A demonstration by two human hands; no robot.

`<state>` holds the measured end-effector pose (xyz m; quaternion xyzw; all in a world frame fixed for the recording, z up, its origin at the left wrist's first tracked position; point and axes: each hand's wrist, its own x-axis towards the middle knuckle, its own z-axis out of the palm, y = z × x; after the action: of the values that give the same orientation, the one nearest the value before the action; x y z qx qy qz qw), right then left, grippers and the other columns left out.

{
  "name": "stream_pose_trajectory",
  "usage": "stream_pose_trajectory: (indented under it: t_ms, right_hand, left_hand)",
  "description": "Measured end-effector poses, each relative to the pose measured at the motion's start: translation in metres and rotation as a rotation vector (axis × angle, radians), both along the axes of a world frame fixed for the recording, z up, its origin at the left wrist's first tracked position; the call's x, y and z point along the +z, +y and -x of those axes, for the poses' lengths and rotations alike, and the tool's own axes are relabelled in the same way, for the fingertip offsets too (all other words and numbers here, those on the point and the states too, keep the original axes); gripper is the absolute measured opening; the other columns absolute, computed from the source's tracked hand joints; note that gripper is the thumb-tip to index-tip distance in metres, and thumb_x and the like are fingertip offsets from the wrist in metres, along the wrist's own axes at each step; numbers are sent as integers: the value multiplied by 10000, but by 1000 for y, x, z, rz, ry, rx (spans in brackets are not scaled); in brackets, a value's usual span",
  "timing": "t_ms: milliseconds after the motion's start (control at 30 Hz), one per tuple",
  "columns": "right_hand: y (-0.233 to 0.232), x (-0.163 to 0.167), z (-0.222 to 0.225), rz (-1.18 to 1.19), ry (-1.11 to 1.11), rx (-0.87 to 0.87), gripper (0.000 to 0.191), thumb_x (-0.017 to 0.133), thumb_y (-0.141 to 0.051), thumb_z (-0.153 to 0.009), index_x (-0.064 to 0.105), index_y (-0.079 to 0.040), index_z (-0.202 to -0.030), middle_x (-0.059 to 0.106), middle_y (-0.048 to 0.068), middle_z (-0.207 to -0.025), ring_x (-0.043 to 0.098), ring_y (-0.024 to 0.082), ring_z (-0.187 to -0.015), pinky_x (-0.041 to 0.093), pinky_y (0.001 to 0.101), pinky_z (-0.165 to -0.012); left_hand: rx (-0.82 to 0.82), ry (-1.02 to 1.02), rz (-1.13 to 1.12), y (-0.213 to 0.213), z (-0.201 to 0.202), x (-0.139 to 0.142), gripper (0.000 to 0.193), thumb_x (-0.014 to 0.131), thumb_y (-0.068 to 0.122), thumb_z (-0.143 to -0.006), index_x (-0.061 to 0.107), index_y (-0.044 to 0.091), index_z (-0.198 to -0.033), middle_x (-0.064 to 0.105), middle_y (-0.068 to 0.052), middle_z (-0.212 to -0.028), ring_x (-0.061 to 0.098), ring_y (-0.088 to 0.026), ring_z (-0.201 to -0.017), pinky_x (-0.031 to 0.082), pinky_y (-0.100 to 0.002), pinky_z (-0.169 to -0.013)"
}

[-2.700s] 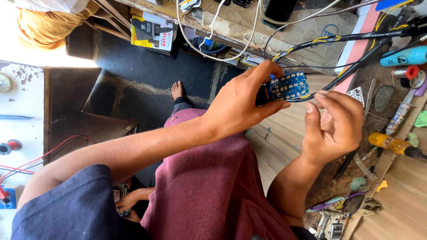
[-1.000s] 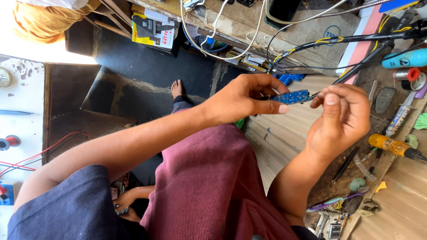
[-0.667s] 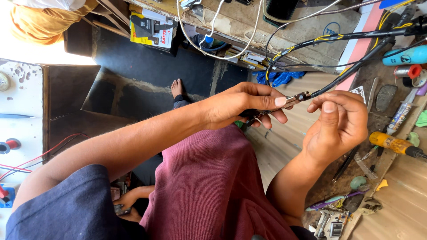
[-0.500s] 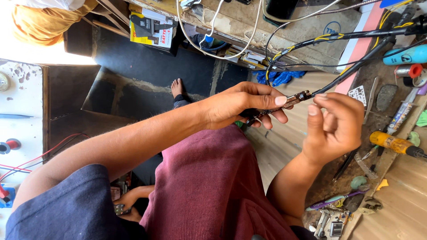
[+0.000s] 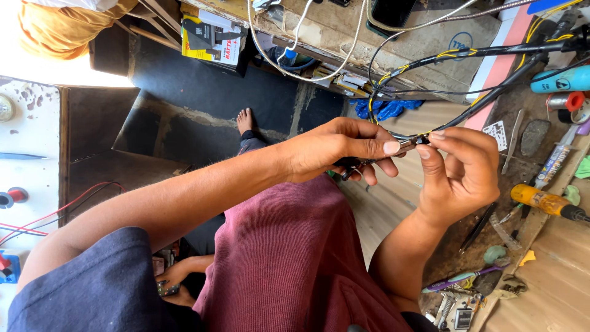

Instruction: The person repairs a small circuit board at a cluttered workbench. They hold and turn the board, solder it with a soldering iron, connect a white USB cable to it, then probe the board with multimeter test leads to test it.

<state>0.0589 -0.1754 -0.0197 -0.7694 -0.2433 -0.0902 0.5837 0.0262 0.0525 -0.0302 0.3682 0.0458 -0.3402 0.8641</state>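
The left hand pinches a small metal tool lying sideways, its tip at the black wire end pinched by the right hand

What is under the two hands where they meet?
Below the left hand and right hand lie the maroon-clad lap and a bare strip of wooden bench. The small part pinched between the fingers is mostly covered.

A repair workshop: cluttered workbench strewn with screwdrivers, wires, tools.
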Motion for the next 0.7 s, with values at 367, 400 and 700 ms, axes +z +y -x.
stream_pose_trajectory:
  t_ms: [367, 400, 700]
  right_hand:
    - [-1, -3, -1, -86, 65, -5, 189, 858, 60, -1031, 680, 62, -1094, 638, 109, -1131, 609, 143, -950, 548, 242, -867]
    - [0, -3, -1, -103, 69, -8, 188, 853, 53, -1027, 678, 61, -1094, 638, 111, -1123, 614, 144, -939, 548, 241, -849]
    - [8, -7, -1, -177, 68, 3, 161, 796, 13, -1061, 643, 60, -1079, 625, 119, -1091, 582, 134, -850, 540, 238, -762]
  left_hand:
    - [9, 13, 48, -2, 0, 0, 330, 646, 333, -1000, 681, 66, -1191, 768, -75, -1052, 698, -114, -828, 533, -270, -732]
    - [5, 23, 39, -2, 0, 1, 325, 646, 335, -998, 682, 70, -1183, 768, -73, -1048, 696, -111, -821, 524, -266, -715]
    - [-7, 1, 57, -2, 0, 3, 339, 648, 362, -997, 696, 75, -1172, 767, -91, -1020, 700, -123, -791, 505, -270, -664]
